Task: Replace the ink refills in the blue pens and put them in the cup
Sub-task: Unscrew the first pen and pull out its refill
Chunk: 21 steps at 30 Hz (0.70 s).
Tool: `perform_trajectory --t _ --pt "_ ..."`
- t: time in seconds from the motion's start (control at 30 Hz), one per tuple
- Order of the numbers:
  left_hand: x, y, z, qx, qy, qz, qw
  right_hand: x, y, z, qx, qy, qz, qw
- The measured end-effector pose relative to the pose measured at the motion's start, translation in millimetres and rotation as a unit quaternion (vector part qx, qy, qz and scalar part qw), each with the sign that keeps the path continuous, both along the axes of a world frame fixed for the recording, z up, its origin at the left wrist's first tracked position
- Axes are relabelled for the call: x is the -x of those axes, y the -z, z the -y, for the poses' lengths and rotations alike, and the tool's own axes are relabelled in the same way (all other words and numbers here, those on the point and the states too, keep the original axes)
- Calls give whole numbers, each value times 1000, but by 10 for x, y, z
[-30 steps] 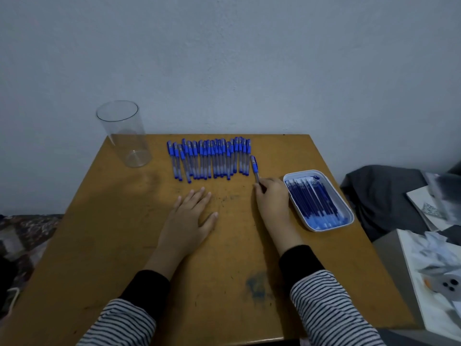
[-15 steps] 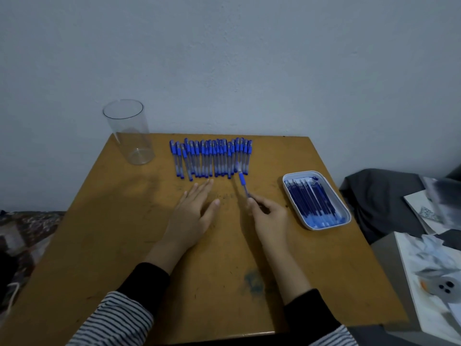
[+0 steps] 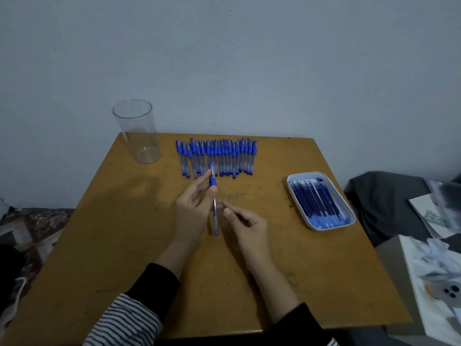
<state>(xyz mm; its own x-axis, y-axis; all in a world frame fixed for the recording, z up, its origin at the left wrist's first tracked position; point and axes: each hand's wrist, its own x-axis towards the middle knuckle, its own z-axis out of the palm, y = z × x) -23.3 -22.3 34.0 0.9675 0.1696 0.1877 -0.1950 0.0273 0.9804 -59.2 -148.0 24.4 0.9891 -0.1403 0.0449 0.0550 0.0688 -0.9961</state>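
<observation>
One blue pen [image 3: 216, 221] is held above the middle of the wooden table [image 3: 119, 245], cap end pointing away from me. My left hand [image 3: 192, 208] pinches it just below the blue cap. My right hand [image 3: 249, 226] has curled fingers, and its thumb and forefinger tips meet the clear barrel lower down. A row of several blue capped pens [image 3: 217, 157] lies side by side at the table's far edge. The clear plastic cup [image 3: 139, 136] stands upright at the far left corner with nothing inside. A white tray [image 3: 321, 228] on the right holds several dark blue refills [image 3: 316, 201].
A grey cloth [image 3: 381, 203] and papers [image 3: 436, 278] lie on a lower surface right of the table. A patterned rug [image 3: 30, 228] covers the floor to the left. The wall rises directly behind the table.
My right hand took a pen from the row's right end and brought it toward me. My left hand rose from the table and took hold of it near the cap.
</observation>
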Motion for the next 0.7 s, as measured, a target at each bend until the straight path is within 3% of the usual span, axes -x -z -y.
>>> perform_trajectory --t 0.13,0.33,0.7 --pt "59 9 -176 -43 36 -33 998 -108 -1 110 6 37 -1 999" --pt "193 123 -363 -141 128 -40 981 -112 -4 72 -7 -21 38 999" --pt "244 223 -342 -132 137 -41 981 -110 160 15 -38 22 52 998"
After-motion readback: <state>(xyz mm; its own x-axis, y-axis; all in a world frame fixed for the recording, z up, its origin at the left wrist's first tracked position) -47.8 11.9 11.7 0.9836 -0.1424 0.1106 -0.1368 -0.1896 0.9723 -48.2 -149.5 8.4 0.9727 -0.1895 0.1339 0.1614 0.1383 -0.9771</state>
